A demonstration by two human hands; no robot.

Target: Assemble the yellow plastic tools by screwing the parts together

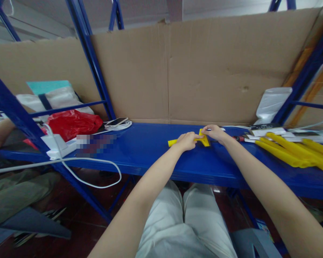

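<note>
Over the blue shelf-table (148,143), my left hand (187,141) is wrapped round the handle of a yellow T-shaped scraper (205,142). Its handle end sticks out to the left of that hand, and the wide head lies to the right. My right hand (215,132) is at the far end of the head, thumb and fingers pinched together on its edge. Whether a small part sits between those fingertips is too small to tell. Beside my right hand lies a thin tool with a red and black handle (239,138).
Several yellow tubes (290,152) lie at right, before small boxes (267,129). At left are a phone (117,122) on a coiled white cable, a red bag (72,123) and a power strip (67,147), its cord looping over the edge. Another person's arm (1,134) shows far left.
</note>
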